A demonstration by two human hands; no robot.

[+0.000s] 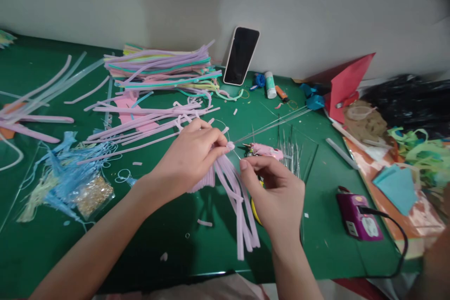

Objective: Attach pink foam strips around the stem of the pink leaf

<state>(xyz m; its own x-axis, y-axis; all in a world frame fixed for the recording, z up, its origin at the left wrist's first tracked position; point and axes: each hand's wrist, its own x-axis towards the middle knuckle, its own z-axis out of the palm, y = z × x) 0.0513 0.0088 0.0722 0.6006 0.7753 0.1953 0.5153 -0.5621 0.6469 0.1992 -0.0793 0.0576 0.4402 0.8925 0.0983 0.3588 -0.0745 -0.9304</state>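
My left hand (202,150) pinches the small coiled end of a lilac pipe cleaner (230,146) between thumb and fingers. Below it hangs a bunch of lilac pipe cleaners (240,225), and a tightly wound lilac piece (206,180) shows partly under the hand. Thumb and forefinger of my right hand (274,192) are closed on a thin wire (236,153) that runs to the coiled end. Just beyond the right hand lies a pink tool with a metal tip (265,151). Something yellow (256,213) is mostly hidden behind that hand.
A pile of coloured pipe cleaners (158,68) lies at the back, beside a propped phone (242,56). Blue tassels (66,168) and a bag of gold bits (94,196) are leftward. Loose wires (291,150) and a purple device with a black cord (358,215) lie rightward.
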